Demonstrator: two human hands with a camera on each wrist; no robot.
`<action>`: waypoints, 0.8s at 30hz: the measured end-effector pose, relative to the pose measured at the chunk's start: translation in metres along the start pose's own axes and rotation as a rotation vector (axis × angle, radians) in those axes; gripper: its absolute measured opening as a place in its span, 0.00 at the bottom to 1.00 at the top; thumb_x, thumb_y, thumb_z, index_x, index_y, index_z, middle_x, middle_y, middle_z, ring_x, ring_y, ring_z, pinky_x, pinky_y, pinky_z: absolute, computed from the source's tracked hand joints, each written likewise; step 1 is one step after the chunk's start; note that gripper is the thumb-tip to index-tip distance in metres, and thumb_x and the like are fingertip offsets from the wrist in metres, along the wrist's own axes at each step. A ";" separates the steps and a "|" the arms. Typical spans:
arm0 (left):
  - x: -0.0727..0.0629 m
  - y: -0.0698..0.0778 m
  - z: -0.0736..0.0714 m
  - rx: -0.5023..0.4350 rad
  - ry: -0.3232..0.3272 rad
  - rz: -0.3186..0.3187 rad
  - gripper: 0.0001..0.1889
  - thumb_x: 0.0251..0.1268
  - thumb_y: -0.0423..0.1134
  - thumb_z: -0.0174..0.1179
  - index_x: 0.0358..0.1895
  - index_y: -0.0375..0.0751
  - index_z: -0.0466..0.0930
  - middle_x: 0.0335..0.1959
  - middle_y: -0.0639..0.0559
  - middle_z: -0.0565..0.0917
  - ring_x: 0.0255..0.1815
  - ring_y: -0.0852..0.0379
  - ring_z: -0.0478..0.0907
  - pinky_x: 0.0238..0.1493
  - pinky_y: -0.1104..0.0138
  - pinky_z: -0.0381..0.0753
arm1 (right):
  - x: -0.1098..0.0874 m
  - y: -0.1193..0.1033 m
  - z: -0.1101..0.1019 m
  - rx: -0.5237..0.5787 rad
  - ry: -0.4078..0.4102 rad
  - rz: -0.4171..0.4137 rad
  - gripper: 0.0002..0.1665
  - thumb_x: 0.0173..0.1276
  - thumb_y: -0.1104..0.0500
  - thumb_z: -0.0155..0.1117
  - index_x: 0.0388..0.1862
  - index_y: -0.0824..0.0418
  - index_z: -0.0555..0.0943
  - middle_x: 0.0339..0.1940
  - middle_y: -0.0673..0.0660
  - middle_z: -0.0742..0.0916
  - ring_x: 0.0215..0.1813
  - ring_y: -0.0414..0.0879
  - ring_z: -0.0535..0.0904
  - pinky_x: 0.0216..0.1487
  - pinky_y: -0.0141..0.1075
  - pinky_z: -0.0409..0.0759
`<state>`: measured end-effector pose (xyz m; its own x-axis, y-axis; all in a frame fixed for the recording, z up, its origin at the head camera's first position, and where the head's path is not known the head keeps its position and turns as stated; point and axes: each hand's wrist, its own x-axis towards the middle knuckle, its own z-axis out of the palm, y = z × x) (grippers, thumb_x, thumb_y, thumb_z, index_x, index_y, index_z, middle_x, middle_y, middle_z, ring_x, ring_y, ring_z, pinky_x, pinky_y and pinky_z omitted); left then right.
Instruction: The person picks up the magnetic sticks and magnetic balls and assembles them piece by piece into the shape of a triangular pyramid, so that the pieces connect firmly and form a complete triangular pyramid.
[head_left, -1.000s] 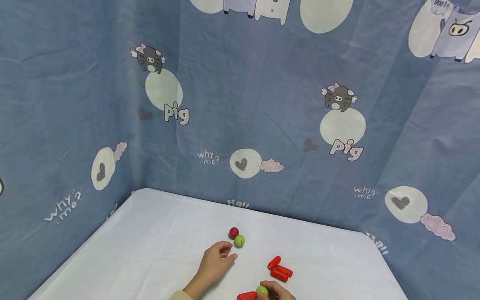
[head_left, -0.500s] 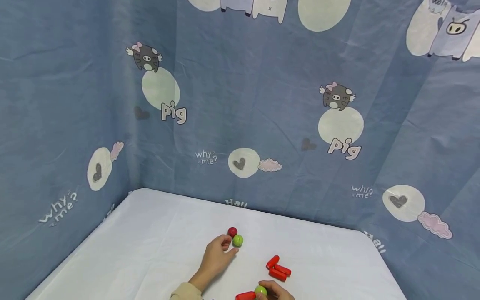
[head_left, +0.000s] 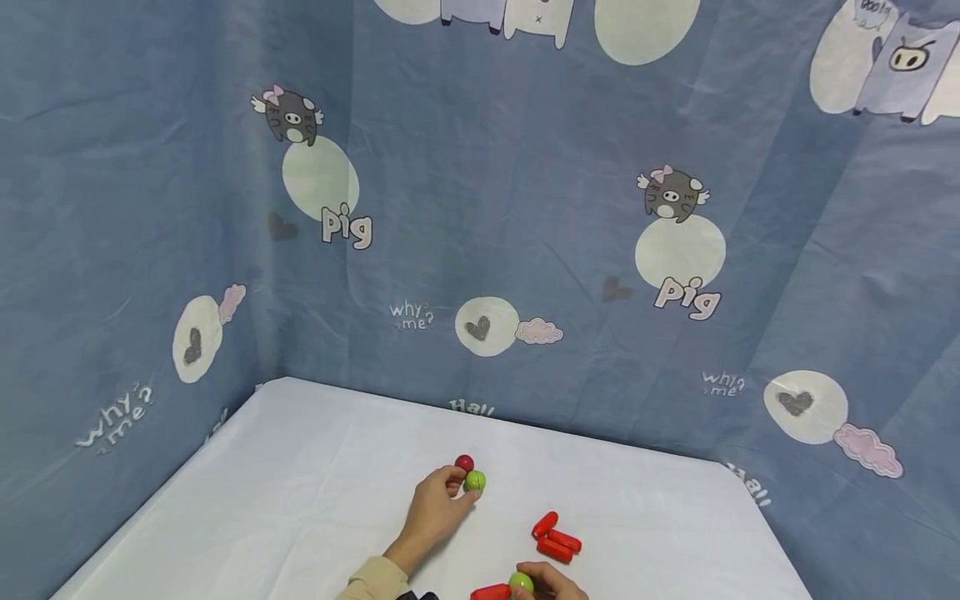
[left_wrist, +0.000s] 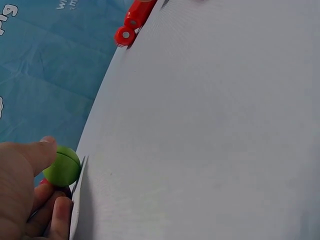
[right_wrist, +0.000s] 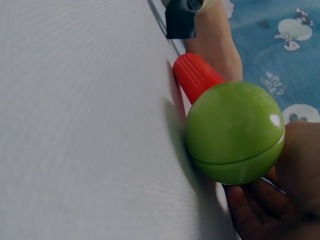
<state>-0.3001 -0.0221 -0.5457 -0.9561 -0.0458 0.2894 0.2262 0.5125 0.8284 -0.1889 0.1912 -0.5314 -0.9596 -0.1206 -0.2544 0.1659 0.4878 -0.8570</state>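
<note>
My left hand [head_left: 435,510] is at a green ball [head_left: 476,481], thumb on the near side and fingers curled around the far left. In the left wrist view, the thumb meets that ball's [left_wrist: 65,167] edge. A red ball [head_left: 464,463] sits just behind it, by the fingertips. Low in the head view, my right hand [head_left: 553,581] pinches a second green ball [head_left: 521,582], which has a seam around it. Against this ball's left side lies a ribbed red rod [right_wrist: 196,75]; whether they are joined I cannot tell.
Several loose red rods [head_left: 555,549] lie together right of centre on the white table [head_left: 337,483]. Pale round discs show on rod ends [left_wrist: 125,35] in the left wrist view. Blue printed cloth [head_left: 525,208] hangs behind and at the left.
My left hand has moved slightly up and right, its thumb and fingers closing around the far green ball. The right hand holds the near ball much as before.
</note>
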 end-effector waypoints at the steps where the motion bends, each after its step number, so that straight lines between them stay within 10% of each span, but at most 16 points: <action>1: 0.000 0.000 0.000 0.000 0.001 -0.004 0.20 0.53 0.41 0.77 0.47 0.36 0.84 0.39 0.48 0.87 0.39 0.56 0.83 0.45 0.63 0.84 | 0.000 0.000 -0.001 0.008 -0.009 -0.001 0.35 0.68 0.41 0.69 0.61 0.68 0.79 0.48 0.56 0.87 0.46 0.48 0.83 0.53 0.48 0.86; 24: 0.014 0.006 0.009 0.005 -0.008 -0.044 0.21 0.51 0.43 0.78 0.46 0.36 0.84 0.36 0.49 0.85 0.38 0.58 0.80 0.43 0.63 0.81 | 0.002 0.002 -0.001 -0.001 0.010 -0.010 0.34 0.68 0.41 0.69 0.60 0.67 0.80 0.48 0.57 0.88 0.46 0.49 0.84 0.52 0.49 0.86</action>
<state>-0.3143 -0.0119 -0.5409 -0.9666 -0.0612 0.2490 0.1832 0.5145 0.8377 -0.1908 0.1932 -0.5331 -0.9632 -0.1171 -0.2418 0.1564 0.4874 -0.8591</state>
